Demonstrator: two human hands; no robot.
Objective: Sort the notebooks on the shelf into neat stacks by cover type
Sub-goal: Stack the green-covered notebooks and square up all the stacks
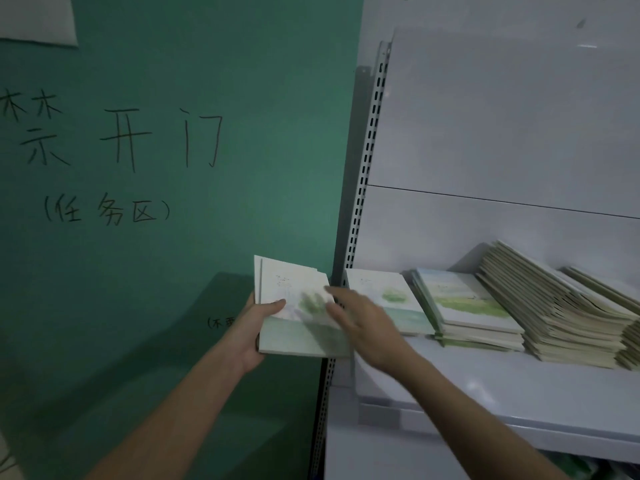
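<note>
Notebooks (pixel 478 306) on white shelf (pixel 519 393) beside green wall (pixel 173 237).

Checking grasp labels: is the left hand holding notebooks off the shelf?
Yes, the left hand grips a small stack of pale green-covered notebooks left of the white metal shelf.

To your left you face a green wall (pixel 207 81) with large black handwritten Chinese characters (pixel 117 140) across it and a smaller bracketed line (pixel 105 211) beneath. A sheet of white paper (pixel 38 19) is fixed at the wall's upper left corner. Between the wall and the white back panel (pixel 502 116) on your right runs a slotted metal upright (pixel 369 143).
</note>
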